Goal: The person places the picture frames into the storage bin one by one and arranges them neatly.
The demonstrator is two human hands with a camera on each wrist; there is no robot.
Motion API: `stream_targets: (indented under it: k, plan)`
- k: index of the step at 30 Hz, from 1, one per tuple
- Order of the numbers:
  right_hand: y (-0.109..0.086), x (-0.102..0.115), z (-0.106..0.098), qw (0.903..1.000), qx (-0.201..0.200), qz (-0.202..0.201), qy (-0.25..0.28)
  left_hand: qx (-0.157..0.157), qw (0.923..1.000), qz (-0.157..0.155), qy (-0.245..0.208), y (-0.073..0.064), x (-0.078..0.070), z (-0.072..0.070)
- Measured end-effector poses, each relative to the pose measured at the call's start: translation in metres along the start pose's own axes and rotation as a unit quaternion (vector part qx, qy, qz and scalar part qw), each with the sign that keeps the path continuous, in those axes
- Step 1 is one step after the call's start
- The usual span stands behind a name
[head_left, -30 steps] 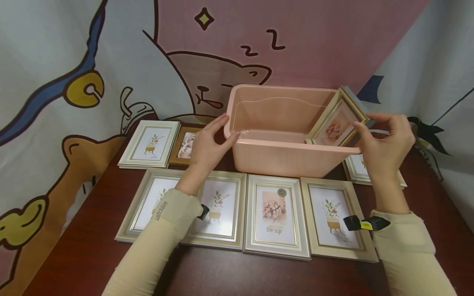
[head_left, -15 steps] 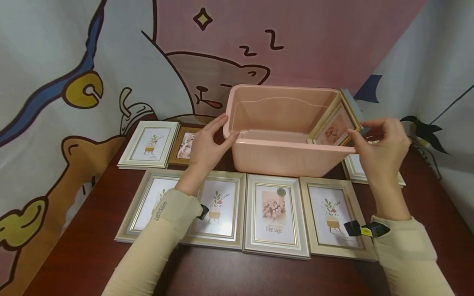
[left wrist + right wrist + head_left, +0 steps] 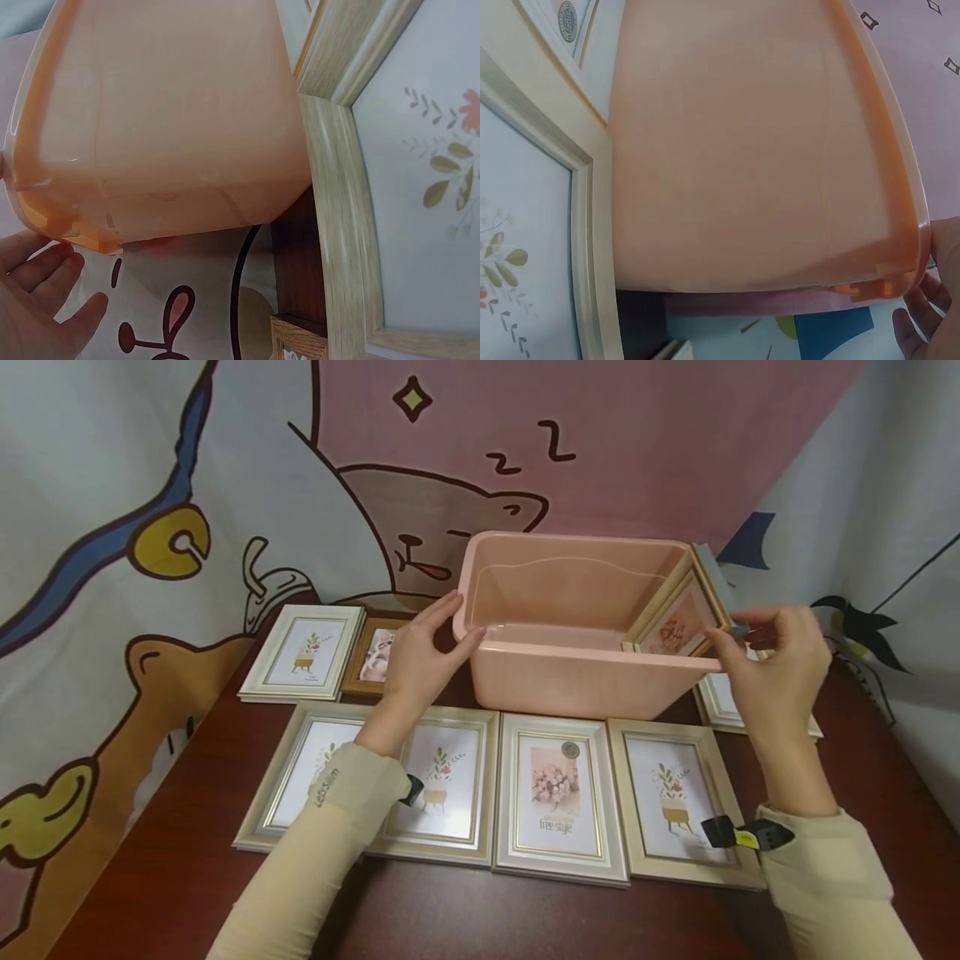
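In the head view, my left hand (image 3: 427, 652) grips the rim of a pink plastic bin (image 3: 570, 681) at its front left corner. Its thumb lies over the rim and its fingers are outside. My right hand (image 3: 783, 656) pinches a gold-edged picture frame (image 3: 673, 625) at the bin's right end, thumb on the front, fingers behind. This frame leans on edge against the right wall, its print of pink flowers facing inward and its grey back (image 3: 716, 577) showing past the rim. In the right wrist view, fingertips (image 3: 911, 330) curl beside the bin's rim corner.
In front of the bin, several frames lie in a row, including a free style frame (image 3: 558, 802) and a cream frame (image 3: 686, 810). White (image 3: 300, 652) and brown (image 3: 363, 681) frames lie left, another white frame (image 3: 723, 706) right. A printed cloth (image 3: 675, 443) hangs behind the table.
The frame at the bin's right end has moved slightly down and left, and stands a little lower. My right hand has followed it. The left hand and bin have stayed in place.
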State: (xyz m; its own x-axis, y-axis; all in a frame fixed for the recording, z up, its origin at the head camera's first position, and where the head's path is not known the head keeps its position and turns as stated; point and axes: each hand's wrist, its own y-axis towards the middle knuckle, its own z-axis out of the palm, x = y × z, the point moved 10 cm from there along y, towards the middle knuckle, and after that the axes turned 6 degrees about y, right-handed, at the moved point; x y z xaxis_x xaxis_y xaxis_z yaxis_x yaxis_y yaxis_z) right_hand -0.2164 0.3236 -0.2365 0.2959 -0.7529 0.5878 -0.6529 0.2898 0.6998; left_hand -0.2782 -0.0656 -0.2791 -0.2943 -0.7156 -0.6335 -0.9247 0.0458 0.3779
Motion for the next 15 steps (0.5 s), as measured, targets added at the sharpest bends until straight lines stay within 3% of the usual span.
stream_targets:
  k: [10,15]
  plan:
    - [-0.006,0.009,-0.012,0.9972,-0.022,0.004,0.071,-0.002,1.0000,-0.001,-0.001,0.000,0.000,0.000]
    - [-0.010,0.001,-0.017,0.9969,-0.022,0.019,0.073,-0.001,1.0000,-0.001,0.001,-0.001,0.000,-0.001]
